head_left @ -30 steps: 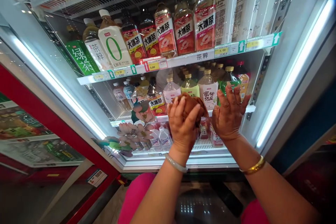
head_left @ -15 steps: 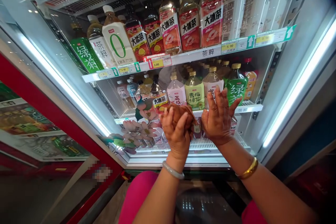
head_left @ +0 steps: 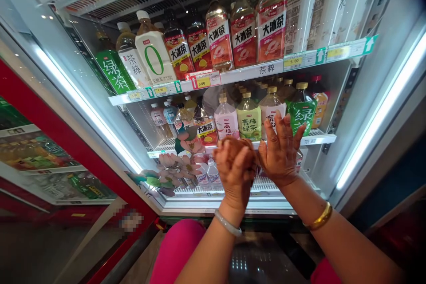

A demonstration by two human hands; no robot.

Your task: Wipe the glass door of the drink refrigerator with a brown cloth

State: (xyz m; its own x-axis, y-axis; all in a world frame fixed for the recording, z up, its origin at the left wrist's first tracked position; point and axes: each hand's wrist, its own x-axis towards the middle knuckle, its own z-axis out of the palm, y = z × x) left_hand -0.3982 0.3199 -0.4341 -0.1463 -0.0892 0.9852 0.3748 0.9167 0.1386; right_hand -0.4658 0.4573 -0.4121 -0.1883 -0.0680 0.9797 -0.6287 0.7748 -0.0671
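Observation:
My left hand (head_left: 234, 173) is closed around a bunched brown cloth (head_left: 237, 144), held up in front of an open drinks cooler. My right hand (head_left: 280, 151) is raised beside it, palm forward and fingers spread, holding nothing and almost touching the cloth. Both hands hover in front of the middle shelf (head_left: 316, 140), where a pink-labelled bottle (head_left: 225, 122), a yellow-green tea bottle (head_left: 249, 120) and a green-labelled bottle (head_left: 301, 113) stand just behind them.
The upper shelf (head_left: 239, 73) carries tall tea bottles (head_left: 243, 31) and price tags. Small bottles (head_left: 209, 173) stand on the bottom wire rack. A glass door (head_left: 56, 151) with a red frame stands open at the left. A lit strip (head_left: 382, 106) runs down the right side.
Both hands have shifted slightly and come closer together. My left fingers have curled tighter over the brown cloth. The view has tilted a little, showing more of the middle shelf bottles.

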